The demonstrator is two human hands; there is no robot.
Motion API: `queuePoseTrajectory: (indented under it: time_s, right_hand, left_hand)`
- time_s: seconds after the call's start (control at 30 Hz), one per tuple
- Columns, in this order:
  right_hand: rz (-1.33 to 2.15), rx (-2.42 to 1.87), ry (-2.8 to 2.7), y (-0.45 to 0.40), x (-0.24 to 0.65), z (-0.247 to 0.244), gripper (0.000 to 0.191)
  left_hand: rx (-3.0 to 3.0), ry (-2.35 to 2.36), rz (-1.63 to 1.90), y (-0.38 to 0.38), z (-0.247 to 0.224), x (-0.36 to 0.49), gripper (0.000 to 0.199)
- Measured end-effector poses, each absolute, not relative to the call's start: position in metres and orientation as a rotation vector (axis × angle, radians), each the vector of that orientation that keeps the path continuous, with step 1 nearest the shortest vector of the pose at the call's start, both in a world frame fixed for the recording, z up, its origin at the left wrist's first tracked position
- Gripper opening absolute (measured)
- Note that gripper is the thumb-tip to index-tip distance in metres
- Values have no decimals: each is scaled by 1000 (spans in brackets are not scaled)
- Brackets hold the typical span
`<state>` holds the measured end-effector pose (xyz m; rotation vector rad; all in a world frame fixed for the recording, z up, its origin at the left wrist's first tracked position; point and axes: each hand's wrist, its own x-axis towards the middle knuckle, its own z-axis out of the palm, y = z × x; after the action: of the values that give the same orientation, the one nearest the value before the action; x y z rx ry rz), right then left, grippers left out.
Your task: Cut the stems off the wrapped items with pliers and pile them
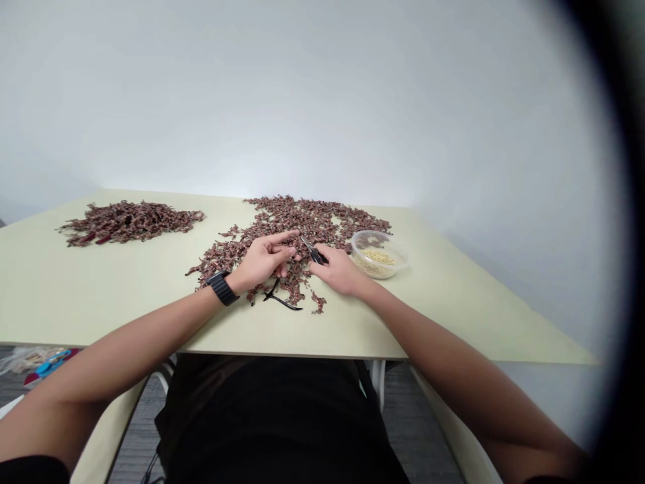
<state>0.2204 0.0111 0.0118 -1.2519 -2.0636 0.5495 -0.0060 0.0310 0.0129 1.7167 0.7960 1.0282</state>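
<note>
My right hand (338,269) is wrapped round small pliers or snips (317,255) with black handles and a slim metal tip. That tip points up and left, close to my left fingertips. My left hand (265,262), a dark watch on its wrist, hovers over the near part of a spread heap of small reddish-brown pieces (297,216). Its index finger stretches toward the tool, while the thumb lies against the curled lower fingers; anything pinched there is too small to make out. Below this hand, a black curved-handled tool (283,302) lies on the table, partly among the pieces.
Right of my right hand stands a clear round plastic bowl (407,259) holding small yellowish bits (377,257). A second brown pile (131,222) lies at the left of the pale table (353,329). A wall (322,101) rises behind. Bags and a blue item (53,363) are low left.
</note>
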Motion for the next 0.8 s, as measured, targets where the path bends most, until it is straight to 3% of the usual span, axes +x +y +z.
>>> queuePoseTrajectory:
  time_s: [0.5,0.8]
  right_hand:
    - [523,-1280,-2130,12,222,10,16]
    - [544,-1273,-2128,11,222,8,12]
  left_hand:
    - [1518,710,1001,28,15,-5,66]
    - [1372,693,988,36,12,-5,54]
